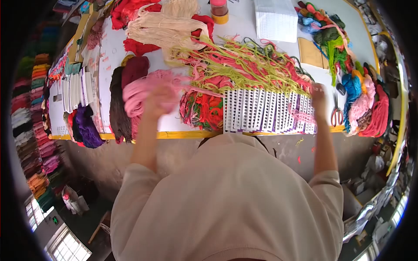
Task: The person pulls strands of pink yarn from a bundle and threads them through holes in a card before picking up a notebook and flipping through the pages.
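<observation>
My left hand (162, 98), smeared by motion, is closed at a thick skein of pink yarn (136, 96) left of the middle. Pink strands run from there rightward to the row of white cards (257, 112) with dark punched holes. At the right end of this row is my right hand (319, 96), its fingers blurred. Thin pink strands (301, 114) lie across the cards nearby. Behind the cards spreads a tangle of green and pink yarn (248, 65), and red yarn (210, 109) bunches at their left end.
Dark brown skeins (118, 100) lie left of the pink one, cream yarn (163, 28) behind. Scissors (336, 114) and coloured skeins (370, 102) are at right. Printed sheets (275, 21) and a pink-lidded jar (219, 12) stand at the back. The yellow table edge (174, 134) faces me.
</observation>
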A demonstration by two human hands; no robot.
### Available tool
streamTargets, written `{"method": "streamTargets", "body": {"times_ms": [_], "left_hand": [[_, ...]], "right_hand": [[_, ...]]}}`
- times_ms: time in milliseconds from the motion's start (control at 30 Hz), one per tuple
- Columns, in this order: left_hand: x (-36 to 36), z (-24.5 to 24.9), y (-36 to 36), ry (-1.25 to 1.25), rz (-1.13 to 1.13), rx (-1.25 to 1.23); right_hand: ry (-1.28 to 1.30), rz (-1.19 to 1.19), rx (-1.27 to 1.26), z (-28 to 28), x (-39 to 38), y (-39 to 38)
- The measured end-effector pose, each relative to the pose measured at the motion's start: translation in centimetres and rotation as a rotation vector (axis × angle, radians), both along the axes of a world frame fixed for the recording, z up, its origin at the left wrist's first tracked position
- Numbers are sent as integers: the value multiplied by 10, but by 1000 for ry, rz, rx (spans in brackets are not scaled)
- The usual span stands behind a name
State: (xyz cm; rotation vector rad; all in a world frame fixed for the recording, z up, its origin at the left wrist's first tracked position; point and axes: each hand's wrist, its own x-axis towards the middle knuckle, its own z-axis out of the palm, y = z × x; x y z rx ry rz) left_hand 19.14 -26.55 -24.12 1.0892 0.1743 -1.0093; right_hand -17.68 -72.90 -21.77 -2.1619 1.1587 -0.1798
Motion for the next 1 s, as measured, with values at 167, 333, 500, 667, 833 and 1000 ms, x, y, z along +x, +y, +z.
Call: {"method": "streamTargets", "body": {"times_ms": [167,333,500,667,833,1000], "left_hand": [[-89,-78,-134,164,-148,280],[-118,-88,-169,-136,-338,661],[-124,-99,-164,77,-242,607],[-125,-106,-165,141,-264,487],[-119,-106,-161,-175,-403,539],[-97,-125,-117,-60,-241,379]], "right_hand": [[-82,345,522,-94,117,119],[-161,563,512,-141,149,156],[-109,488,711,-126,151,150],[-34,496,727,-128,158,147],[-19,445,677,-129,160,142],[-29,492,654,-126,152,150]]}}
